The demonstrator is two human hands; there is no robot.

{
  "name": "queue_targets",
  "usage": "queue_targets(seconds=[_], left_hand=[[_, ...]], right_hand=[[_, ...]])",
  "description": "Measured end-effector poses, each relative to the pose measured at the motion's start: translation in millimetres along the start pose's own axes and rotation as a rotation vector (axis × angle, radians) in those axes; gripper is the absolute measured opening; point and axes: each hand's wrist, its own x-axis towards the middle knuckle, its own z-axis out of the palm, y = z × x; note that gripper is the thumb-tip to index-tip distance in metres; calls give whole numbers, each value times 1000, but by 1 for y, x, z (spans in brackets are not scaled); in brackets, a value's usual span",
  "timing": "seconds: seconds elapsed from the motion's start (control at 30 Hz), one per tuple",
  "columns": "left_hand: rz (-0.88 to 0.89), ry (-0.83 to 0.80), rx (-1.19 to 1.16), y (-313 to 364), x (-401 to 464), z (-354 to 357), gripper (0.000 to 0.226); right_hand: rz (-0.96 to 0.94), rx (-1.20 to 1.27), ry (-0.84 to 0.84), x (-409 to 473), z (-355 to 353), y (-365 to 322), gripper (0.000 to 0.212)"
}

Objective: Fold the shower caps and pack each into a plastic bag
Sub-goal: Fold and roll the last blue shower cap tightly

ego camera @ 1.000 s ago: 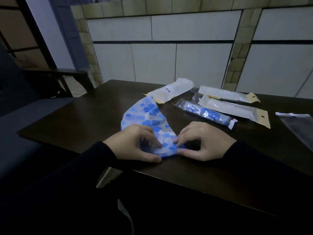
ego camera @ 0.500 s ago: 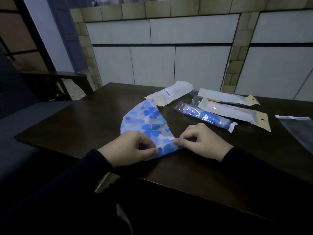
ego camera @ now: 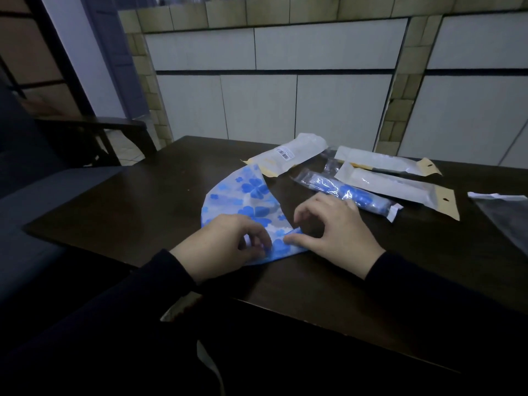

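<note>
A shower cap (ego camera: 245, 201) with blue flowers lies folded into a curved wedge on the dark table (ego camera: 143, 212), its narrow tip pointing to the far side and its wide end at the near edge under the person's hands. The left hand (ego camera: 225, 244) rests on the near left part of the cap with its fingers curled down, pinching the plastic at the near end. The right hand (ego camera: 334, 232) sits just right of it, thumb tip touching the near right corner of the cap; its other fingers are loosely bent above the table and hold nothing that can be made out. Both arms wear dark sleeves.

Beyond the cap, a pale plastic bag with a barcode label (ego camera: 288, 157) lies at an angle, its near end just beside the cap's tip. To the right lies a clear bag with a rolled blue cap inside (ego camera: 345, 192), close behind the right hand's knuckles. Farther right lie two long pale bags with tan card ends (ego camera: 397, 190), one behind the other. At the right edge of the table lies a dark, flat bag (ego camera: 505, 215), partly cut off. A dark chair (ego camera: 94, 138) stands at the far left, and a tiled wall (ego camera: 285, 81) rises behind the table.
</note>
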Motion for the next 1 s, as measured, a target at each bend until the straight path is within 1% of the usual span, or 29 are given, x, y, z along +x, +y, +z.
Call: queue_targets(seconds=[0.03,0.07,0.13,0.27,0.33,0.4,0.43,0.57,0.7,0.8,0.87,0.93,1.0], left_hand=[[18,-1,36,1,-1,0,15],[29,-1,69,1,-1,1,17],[41,8,118,0,-2,1,17],[70,33,148,-1,-5,2,14],[51,16,134,0,-6,1,27],[13,-5,129,1,-3,0,39],[-10,-18,122,1,-2,0,41],[-55,-4,50,-2,2,-1,35],[24,35,50,-7,-1,1,17],[52,55,44,-10,-1,-1,13],[33,49,18,-11,-2,-4,13],[-15,28,-14,-11,-3,-8,13],[-89,11,-46,-12,-2,-10,17]], right_hand=[[-85,5,5,1,0,1,20],[-176,-9,-10,2,0,3,20],[-289,-23,-90,2,1,8,29],[-268,28,-309,5,-6,14,41],[-244,54,-348,7,-7,14,45],[-209,60,-349,10,-8,13,45],[-213,46,-333,10,-8,12,44],[-313,-45,-209,7,-5,10,43],[-258,-44,-173,7,0,8,45],[-186,-16,-194,7,-2,10,43],[-112,-3,-243,7,-4,12,35],[-37,12,-282,6,-3,13,31],[53,83,-273,5,0,11,28]])
